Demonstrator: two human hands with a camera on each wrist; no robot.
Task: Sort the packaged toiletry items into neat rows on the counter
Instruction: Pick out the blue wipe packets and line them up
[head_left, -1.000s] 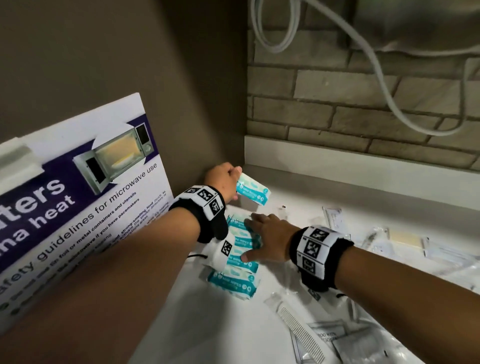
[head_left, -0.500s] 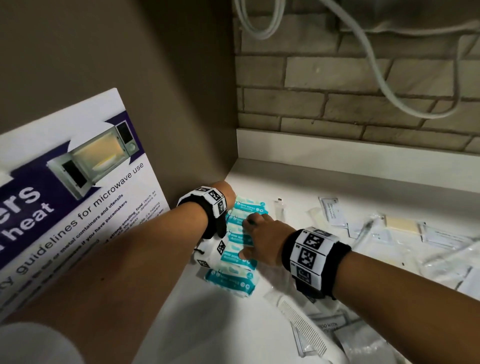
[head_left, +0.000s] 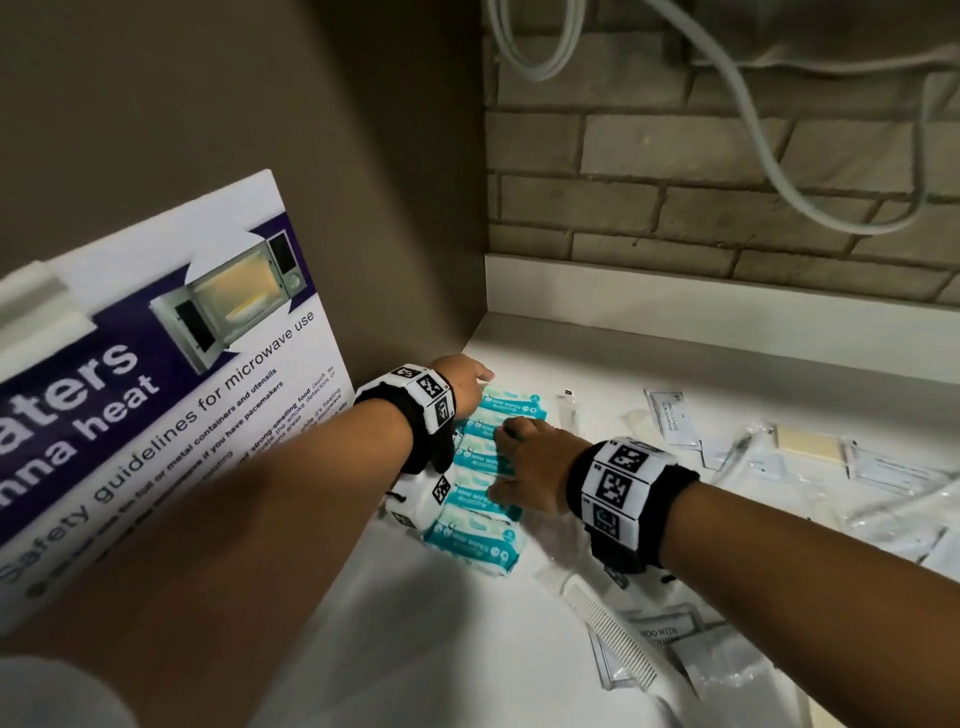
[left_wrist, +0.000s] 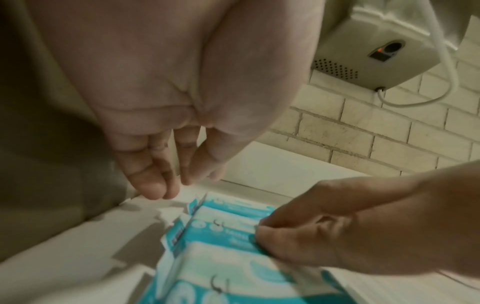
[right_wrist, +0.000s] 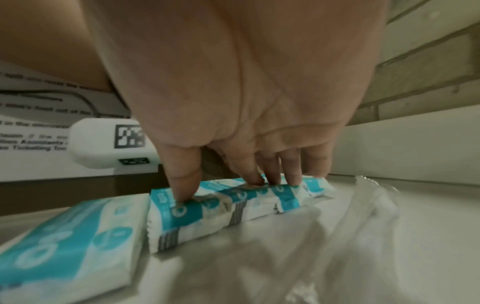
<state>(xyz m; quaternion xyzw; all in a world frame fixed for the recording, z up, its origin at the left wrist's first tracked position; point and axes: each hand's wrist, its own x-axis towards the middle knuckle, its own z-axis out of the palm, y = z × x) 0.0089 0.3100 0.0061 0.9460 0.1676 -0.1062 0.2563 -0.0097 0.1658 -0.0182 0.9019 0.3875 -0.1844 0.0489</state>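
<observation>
Both hands sit at the row of wipe packets (head_left: 488, 457), and we start from the right hand (head_left: 530, 467): its fingertips (right_wrist: 293, 179) and thumb press down on the near ends of the packets, straight rather than curled, so it pins and squares them without holding any one. Our left hand (head_left: 462, 382) hovers just past the far end of the row, fingers loosely extended and together, grasping nothing (the left wrist view shows them clear above the farthest packet (left_wrist: 233, 203)). Outward from there, the row runs away from us toward the corner where the brown side wall meets the brick wall (head_left: 727, 182), each packet's long axis lying crosswise to that run, edges touching or slightly overlapping. One packet (head_left: 475, 540) at the near end sits a little skewed and apart from the rest. We judge the coming move turns on this: the row's ends lie between our two hands, left at the far end, right at the near side, so closing them along the run should tighten it. To our right on the counter (head_left: 519, 649), well apart, lie the unsorted sachets (head_left: 670, 421), a comb (head_left: 608, 634) and clear-wrapped items; the right hand is nearer those.
</observation>
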